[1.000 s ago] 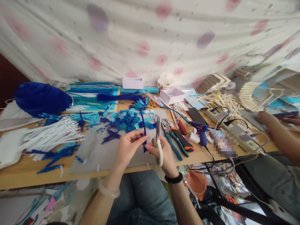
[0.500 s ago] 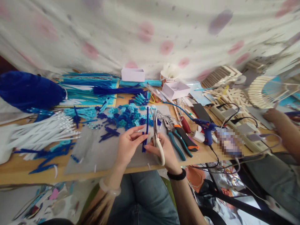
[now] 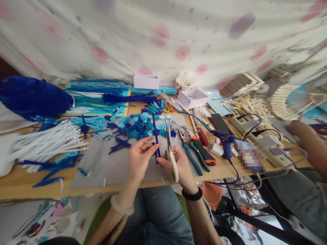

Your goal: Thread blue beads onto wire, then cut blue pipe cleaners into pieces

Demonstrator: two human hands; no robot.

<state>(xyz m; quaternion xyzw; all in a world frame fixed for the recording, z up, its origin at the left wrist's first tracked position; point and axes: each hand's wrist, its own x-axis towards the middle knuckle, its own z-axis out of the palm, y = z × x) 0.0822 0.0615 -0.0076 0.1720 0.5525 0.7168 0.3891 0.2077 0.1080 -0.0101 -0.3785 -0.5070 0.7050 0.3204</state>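
Note:
Between my two hands stands a dark blue pipe cleaner (image 3: 155, 127), with a shorter length beside its lower part. My left hand (image 3: 141, 154) pinches it between thumb and fingers. My right hand (image 3: 178, 163) has the white-handled scissors (image 3: 172, 165) in its palm, blades pointing away from me, while its thumb and fingertip touch the pipe cleaner's lower end. Under both hands lies a grey mat (image 3: 102, 166). Just beyond them is a pile of blue and turquoise pipe-cleaner flowers (image 3: 138, 126).
Pliers (image 3: 191, 154), a blue glue gun (image 3: 226, 141) and a power strip (image 3: 270, 153) with cables lie to the right. White bead-tipped stems (image 3: 51, 146) spread at the left. Open white boxes (image 3: 192, 98) stand at the back. A co-worker's hand (image 3: 296, 129) is at far right.
The pipe cleaner's upper end has tilted to the left, away from the scissor blades. Both hands keep their hold and have hardly moved.

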